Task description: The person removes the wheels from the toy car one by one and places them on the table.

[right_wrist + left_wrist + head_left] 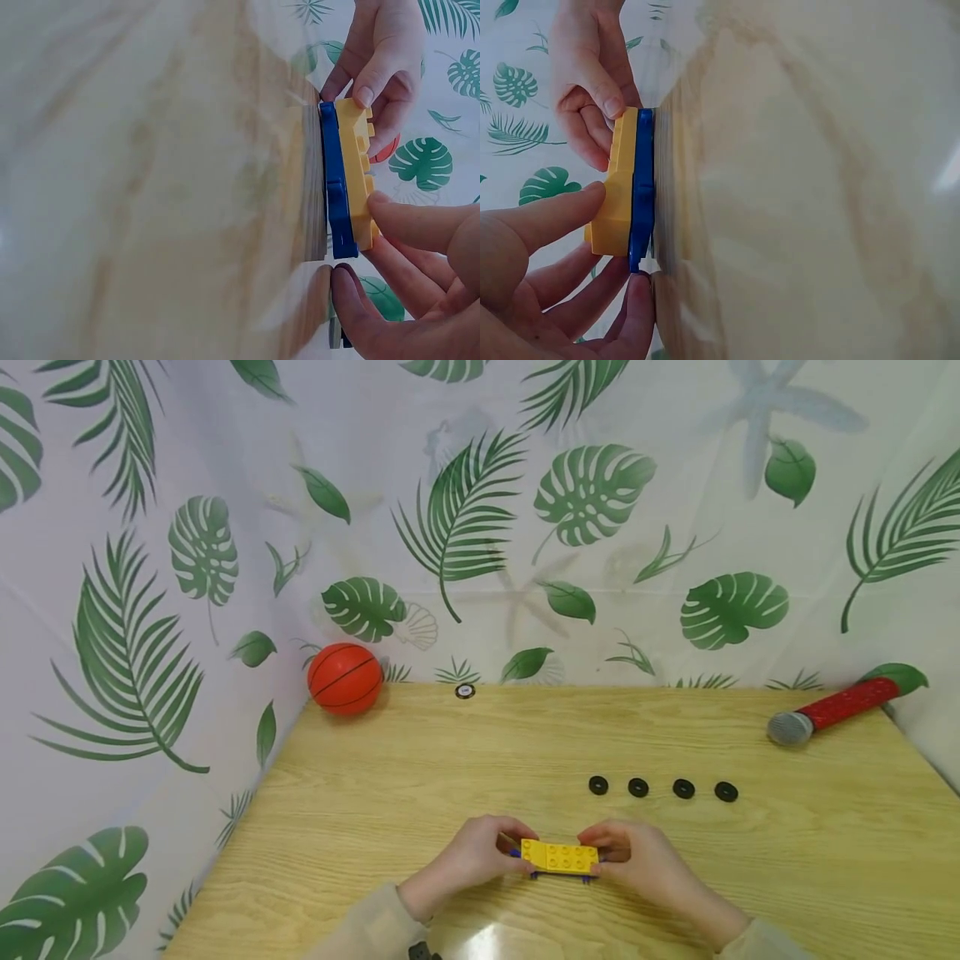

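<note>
At the near edge of the wooden table (420, 760), a yellow toy brick (560, 857) sits on a thin blue plate (642, 191). The brick's long side runs left to right. The left hand (472, 856) pinches the left end with curled fingers. The right hand (637, 860) pinches the right end the same way. Both hands are just as close. Four small black wheels (660, 788) wait in a row behind, a bit to the right.

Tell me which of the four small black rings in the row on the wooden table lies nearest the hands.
The leftmost small black ring. It sits closest to the right hand, which holds the yellow studded brick; the other three trail off rightward.
</note>
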`<state>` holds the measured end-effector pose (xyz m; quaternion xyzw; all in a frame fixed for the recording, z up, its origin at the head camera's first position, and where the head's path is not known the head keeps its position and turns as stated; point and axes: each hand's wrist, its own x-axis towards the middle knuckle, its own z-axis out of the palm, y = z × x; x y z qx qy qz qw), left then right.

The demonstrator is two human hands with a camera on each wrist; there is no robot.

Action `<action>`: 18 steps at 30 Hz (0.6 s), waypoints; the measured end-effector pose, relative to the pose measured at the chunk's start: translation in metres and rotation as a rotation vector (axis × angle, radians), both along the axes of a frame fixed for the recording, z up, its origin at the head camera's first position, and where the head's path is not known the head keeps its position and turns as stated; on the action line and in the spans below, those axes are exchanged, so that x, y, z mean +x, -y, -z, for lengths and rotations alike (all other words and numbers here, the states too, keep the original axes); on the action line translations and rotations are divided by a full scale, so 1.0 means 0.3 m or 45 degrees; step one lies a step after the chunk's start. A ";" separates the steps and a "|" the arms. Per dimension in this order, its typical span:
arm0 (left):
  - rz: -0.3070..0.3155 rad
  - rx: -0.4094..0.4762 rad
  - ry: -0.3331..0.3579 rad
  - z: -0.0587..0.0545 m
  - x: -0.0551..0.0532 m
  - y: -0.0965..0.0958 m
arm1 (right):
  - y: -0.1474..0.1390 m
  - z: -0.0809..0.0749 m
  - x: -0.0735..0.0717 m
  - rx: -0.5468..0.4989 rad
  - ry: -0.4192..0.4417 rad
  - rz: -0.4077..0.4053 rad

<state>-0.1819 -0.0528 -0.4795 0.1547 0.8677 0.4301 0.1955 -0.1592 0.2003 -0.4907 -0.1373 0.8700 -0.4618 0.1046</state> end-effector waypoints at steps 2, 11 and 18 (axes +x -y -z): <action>0.007 -0.003 -0.010 0.000 -0.001 0.001 | 0.002 -0.001 0.001 0.012 -0.002 0.006; 0.038 -0.035 -0.073 0.007 -0.005 0.009 | 0.014 -0.009 -0.004 0.079 0.027 0.023; 0.057 -0.027 -0.072 0.013 -0.005 0.015 | 0.008 -0.014 -0.007 0.103 -0.004 -0.002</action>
